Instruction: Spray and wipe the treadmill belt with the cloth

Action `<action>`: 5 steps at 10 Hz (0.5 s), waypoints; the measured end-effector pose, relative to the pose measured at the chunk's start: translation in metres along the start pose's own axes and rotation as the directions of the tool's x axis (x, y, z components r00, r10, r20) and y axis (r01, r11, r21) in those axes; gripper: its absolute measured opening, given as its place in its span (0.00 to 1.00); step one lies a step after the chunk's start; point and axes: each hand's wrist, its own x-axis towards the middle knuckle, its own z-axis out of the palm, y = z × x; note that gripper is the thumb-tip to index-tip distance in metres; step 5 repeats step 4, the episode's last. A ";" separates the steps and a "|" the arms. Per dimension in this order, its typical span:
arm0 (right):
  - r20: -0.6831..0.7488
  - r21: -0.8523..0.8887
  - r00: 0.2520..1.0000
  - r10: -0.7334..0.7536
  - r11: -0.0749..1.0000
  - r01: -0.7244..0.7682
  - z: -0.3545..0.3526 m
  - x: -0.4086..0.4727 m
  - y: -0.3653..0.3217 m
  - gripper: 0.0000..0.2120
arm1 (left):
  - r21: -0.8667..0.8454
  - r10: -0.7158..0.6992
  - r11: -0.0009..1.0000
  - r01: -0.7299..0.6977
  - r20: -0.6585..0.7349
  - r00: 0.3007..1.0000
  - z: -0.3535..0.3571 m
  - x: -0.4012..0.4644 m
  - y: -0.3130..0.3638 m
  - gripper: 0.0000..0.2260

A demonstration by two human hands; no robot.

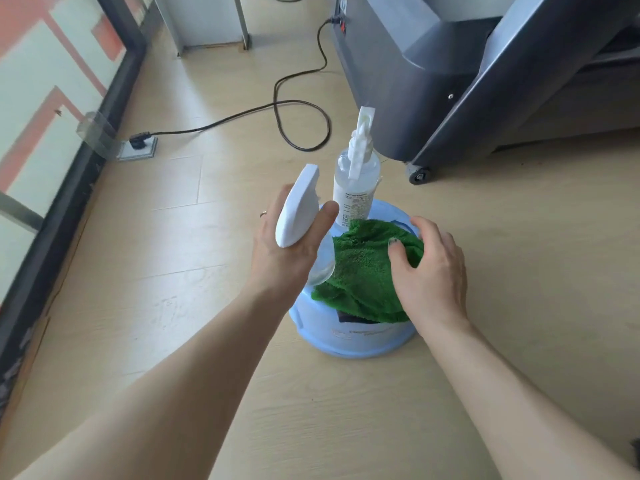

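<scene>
1. A spray bottle (300, 209) is gripped in the left hand (284, 247); its white trigger head stands above the knuckles and its clear body shows below the palm. It is judged light, rigid and smooth, best held at the neck.
2. The green cloth (363, 268) lies bunched in a blue basin (353, 341) on the floor, directly under the right hand (429, 268). The fingers (396, 251) are curled onto the pile; a closed pinch cannot be confirmed.
3. The cloth is judged soft, limp and light; a gathered fold should be taken.
4. A second bottle (355, 181) stands just beyond the fingers; the treadmill (450, 81) lies further off.
</scene>
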 end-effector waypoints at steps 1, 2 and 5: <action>-0.015 -0.017 0.995 -0.096 0.995 0.096 0.001 0.001 -0.003 0.21 | 0.004 -0.085 0.996 0.085 0.010 0.996 0.006 -0.002 -0.013 0.09; -0.018 -0.092 0.989 -0.147 0.985 0.145 0.001 -0.003 0.003 0.21 | 0.000 -0.175 0.985 0.175 -0.004 0.985 0.006 -0.001 -0.015 0.15; -0.148 0.139 0.979 -0.139 0.977 0.160 -0.038 0.003 -0.028 0.20 | 0.068 -0.208 0.978 0.199 0.179 0.962 -0.021 0.001 -0.010 0.39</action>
